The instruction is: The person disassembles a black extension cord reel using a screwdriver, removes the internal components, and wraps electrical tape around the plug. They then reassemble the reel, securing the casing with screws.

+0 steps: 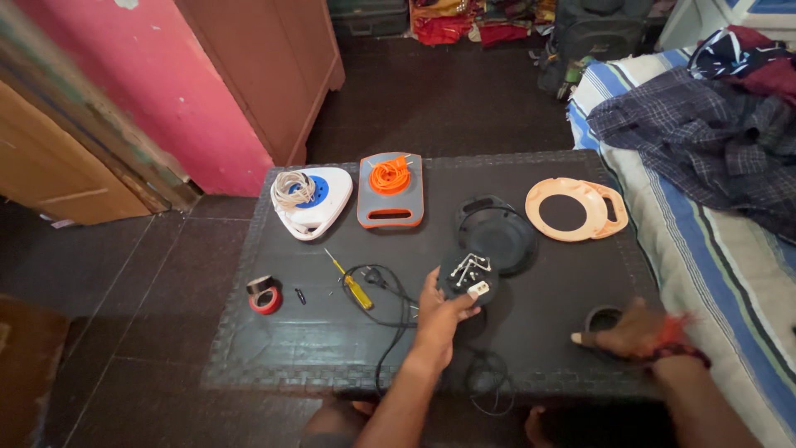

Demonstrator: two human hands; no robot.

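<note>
Left hand [444, 314]: closed around small round black plastic disc with metal contacts [468, 276], tilted face-up for viewing. Right hand [632, 334]: flat, fingers extended, empty, bracing on dark table [531, 348] beside black ring [599, 316].

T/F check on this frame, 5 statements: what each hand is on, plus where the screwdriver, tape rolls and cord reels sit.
1. The left hand holds a round black part with metal contacts on its face. True.
2. The right hand grips the yellow screwdriver. False: the screwdriver lies on the black table, left of the left hand; the right hand rests by a black ring.
3. The orange cord reel sits right of the white and blue reel. True.
4. The tape rolls lie on the bed. False: they sit near the table's left edge.
5. The peach-coloured cover lies at the table's far right. True.
</note>
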